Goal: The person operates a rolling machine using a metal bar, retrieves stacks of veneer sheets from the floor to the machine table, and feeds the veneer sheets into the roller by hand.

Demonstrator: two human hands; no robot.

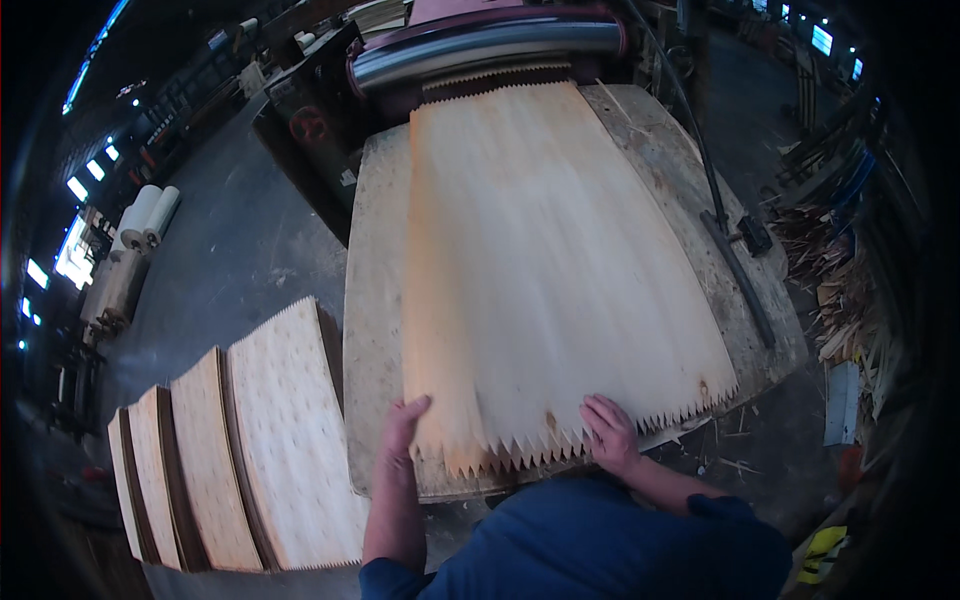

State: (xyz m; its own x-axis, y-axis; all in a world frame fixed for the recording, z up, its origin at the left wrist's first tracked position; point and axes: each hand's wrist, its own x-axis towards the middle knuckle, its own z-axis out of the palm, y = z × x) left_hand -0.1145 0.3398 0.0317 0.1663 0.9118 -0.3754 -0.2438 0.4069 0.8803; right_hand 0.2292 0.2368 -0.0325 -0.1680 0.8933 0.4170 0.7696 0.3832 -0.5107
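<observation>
A large pale wood veneer sheet (pixel 560 270) with zigzag-cut ends lies flat on a worn board table (pixel 372 300) in front of me. My left hand (pixel 402 428) is closed at its near left corner, thumb on top; the other fingers are mostly hidden. At the near toothed edge, my right hand (pixel 610 435) holds the sheet with its fingers bent over the top, and its thumb is out of sight. Beyond the sheet's far end sits a shiny metal roller (pixel 490 50) in a machine. The toothed edge of another sheet shows just under this roller.
Stacks of toothed veneer sheets (pixel 300 440) stand low at the left. A dark bar (pixel 738 285) lies on the table's right side. Wood scraps (pixel 850 310) pile up at the right. A red handwheel (pixel 308 124) is on the machine's left; white rolls (pixel 150 215) stand farther off.
</observation>
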